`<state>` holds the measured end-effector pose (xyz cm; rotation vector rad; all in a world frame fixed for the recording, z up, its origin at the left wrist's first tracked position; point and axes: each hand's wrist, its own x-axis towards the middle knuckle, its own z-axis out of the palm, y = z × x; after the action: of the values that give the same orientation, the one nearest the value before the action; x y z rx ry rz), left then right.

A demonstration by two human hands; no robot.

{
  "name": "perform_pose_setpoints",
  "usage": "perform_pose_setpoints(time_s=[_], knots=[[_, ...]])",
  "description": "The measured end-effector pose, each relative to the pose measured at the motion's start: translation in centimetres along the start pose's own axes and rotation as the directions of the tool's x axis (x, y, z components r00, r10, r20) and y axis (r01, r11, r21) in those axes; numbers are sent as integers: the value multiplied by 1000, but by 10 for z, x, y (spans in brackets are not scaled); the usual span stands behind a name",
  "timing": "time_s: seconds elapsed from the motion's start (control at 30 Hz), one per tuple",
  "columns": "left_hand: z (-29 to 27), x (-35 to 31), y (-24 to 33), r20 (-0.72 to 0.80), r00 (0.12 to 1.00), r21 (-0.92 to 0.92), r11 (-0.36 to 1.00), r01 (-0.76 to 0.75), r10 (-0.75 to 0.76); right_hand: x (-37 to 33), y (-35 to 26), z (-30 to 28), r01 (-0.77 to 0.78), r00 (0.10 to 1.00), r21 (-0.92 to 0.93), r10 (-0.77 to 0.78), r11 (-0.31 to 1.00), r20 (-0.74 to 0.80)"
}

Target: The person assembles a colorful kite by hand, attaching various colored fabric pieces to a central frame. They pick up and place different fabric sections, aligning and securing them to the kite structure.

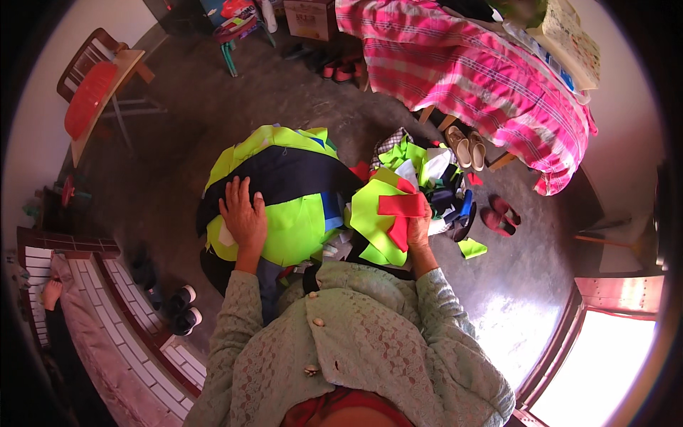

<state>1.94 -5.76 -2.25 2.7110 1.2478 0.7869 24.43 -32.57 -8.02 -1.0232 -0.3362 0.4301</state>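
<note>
My left hand lies with fingers spread on a big rounded bundle of neon yellow-green cloth, crossed by a wide navy band. Blue patches show at the bundle's edge. My right hand grips a stack of flat fabric scraps, neon yellow-green with red pieces on top; the thumb and part of the fingers are hidden by the cloth. Just beyond that hand lies a heap of mixed scraps in green, white, navy, blue and checked cloth. One loose green scrap sits on the floor to the right.
A pink plaid cloth drapes a bed or table at the far right, with beige shoes beside it and dark red shoes nearby. Black shoes stand at left. Another person's hand rests at the left edge. A wooden chair is far left.
</note>
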Motion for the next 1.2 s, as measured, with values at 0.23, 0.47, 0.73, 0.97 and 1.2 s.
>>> perform_pose_setpoints(time_s=[0.23,0.47,0.73,0.97,1.2], knots=[[-11,1,19,-179,980,-189,974,-124,90,0,-3,3,-21,1000,-111,19,994,-21],[-37,-13,149,-119,770,-672,520,-527,626,-1,-3,8,-41,999,-130,44,991,16],[7,-25,175,66,688,-536,608,-586,722,-1,0,-3,84,995,-175,-72,981,75],[17,-25,164,-6,777,-638,596,-487,629,2,-1,-3,90,989,-260,-56,961,136],[-14,-6,168,79,925,-791,588,-168,371,0,-10,8,-58,987,-314,103,948,126]])
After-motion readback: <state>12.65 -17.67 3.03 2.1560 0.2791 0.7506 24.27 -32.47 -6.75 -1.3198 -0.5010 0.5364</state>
